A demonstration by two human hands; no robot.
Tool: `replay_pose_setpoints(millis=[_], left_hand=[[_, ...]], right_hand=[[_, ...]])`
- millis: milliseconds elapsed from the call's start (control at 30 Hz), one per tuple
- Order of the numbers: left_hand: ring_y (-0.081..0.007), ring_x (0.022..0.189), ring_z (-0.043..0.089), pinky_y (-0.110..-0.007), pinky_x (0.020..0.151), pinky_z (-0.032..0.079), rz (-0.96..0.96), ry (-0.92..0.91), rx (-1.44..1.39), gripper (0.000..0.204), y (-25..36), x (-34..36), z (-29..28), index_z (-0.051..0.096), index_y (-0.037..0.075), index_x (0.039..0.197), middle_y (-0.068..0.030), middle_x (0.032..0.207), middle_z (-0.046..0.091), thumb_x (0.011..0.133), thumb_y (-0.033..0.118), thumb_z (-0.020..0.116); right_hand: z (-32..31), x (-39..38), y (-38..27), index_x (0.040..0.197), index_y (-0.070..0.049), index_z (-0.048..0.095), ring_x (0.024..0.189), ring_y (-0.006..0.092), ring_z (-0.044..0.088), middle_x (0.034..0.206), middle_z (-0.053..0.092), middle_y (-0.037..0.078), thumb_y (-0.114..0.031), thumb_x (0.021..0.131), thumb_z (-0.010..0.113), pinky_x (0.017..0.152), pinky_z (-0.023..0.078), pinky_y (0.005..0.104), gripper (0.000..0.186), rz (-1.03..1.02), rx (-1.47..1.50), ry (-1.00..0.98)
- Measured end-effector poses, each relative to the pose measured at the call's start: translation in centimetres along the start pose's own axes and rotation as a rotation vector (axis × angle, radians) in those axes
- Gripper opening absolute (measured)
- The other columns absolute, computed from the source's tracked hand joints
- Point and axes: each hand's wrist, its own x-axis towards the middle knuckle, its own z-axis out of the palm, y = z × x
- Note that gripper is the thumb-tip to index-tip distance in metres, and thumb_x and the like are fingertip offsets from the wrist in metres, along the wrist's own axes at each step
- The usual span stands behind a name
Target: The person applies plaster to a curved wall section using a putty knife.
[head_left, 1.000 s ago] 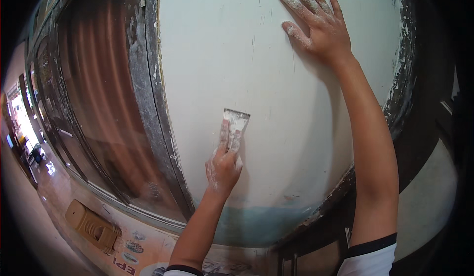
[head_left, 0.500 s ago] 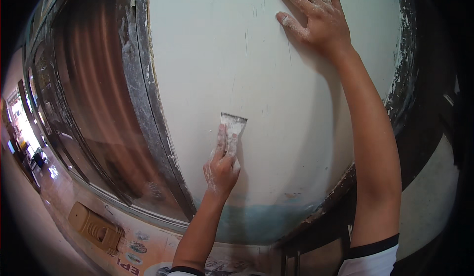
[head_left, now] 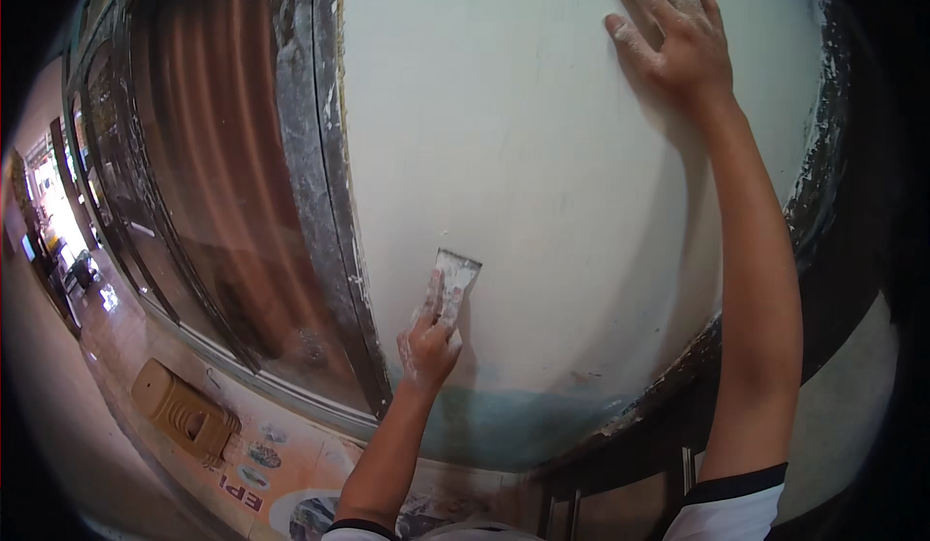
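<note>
My left hand (head_left: 427, 345) is closed around a putty knife (head_left: 457, 270), its fingers extended along the blade. White powder or filler coats those fingers and the blade, whose dark straight edge points up against a white wall panel (head_left: 504, 134). Higher up on the right, my right hand (head_left: 678, 55) rests on the same panel with fingers apart, its fingertips dusted white. A blue-green band (head_left: 523, 415) runs along the bottom of the panel.
Left of the panel stands a worn dark frame (head_left: 308, 105) beside glass with a brown curtain (head_left: 218, 154) behind it. A brown plastic stool (head_left: 184, 410) is on the floor near a printed sheet (head_left: 257, 493). Dark trim (head_left: 809, 192) borders the panel's right side.
The view has shifted, so the panel sits farther right. My left hand and the putty knife have moved down and left along the panel. My right hand stays about where it was.
</note>
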Motion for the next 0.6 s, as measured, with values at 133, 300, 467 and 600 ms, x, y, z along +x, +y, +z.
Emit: replay_pose_setpoints(millis=[133, 300, 467, 600], left_hand=[[-0.0283, 0.093, 0.075, -0.031, 0.060, 0.055, 0.002, -0.096, 0.028, 0.060, -0.9, 3.0, -1.2, 0.074, 0.006, 0.125, -0.0164, 0.153, 0.052, 0.069, -0.008, 0.059], [-0.0261, 0.083, 0.074, -0.032, 0.059, 0.055, -0.034, -0.074, 0.015, 0.051, -1.5, 0.4, -1.4, 0.077, 0.005, 0.118, -0.0142, 0.153, 0.053, 0.070, -0.005, 0.061], [-0.0264, 0.079, 0.070, -0.037, 0.062, 0.057, -0.038, -0.068, 0.009, 0.056, -0.7, 3.0, -1.9, 0.073, 0.014, 0.126, -0.0063, 0.156, 0.051, 0.074, 0.001, 0.062], [-0.0254, 0.083, 0.071, -0.035, 0.063, 0.057, -0.049, -0.103, 0.022, 0.060, -1.0, 2.8, -2.0, 0.071, 0.014, 0.130, -0.0058, 0.157, 0.050, 0.073, -0.001, 0.063]], right_hand=[[1.1, -0.4, 0.0, 0.150, -0.021, 0.054, 0.157, 0.0272, 0.023, 0.166, 0.036, 0.006, -0.038, 0.090, 0.062, 0.129, 0.011, 0.0500, 0.063, -0.026, -0.044, 0.054], [3.4, -1.4, 0.1, 0.155, -0.046, 0.041, 0.158, 0.0172, 0.019, 0.169, 0.027, -0.013, -0.056, 0.099, 0.049, 0.130, 0.006, 0.0539, 0.057, -0.418, -0.119, 0.226], [4.4, -1.9, -4.7, 0.150, -0.046, 0.048, 0.155, 0.0149, 0.026, 0.165, 0.035, -0.014, -0.055, 0.097, 0.053, 0.131, 0.007, 0.0496, 0.054, -0.476, -0.118, 0.094], [3.5, -0.9, -5.6, 0.149, -0.032, 0.055, 0.158, 0.0262, 0.020, 0.168, 0.033, -0.002, -0.049, 0.093, 0.058, 0.128, 0.002, 0.0572, 0.058, -0.460, -0.032, -0.033]])
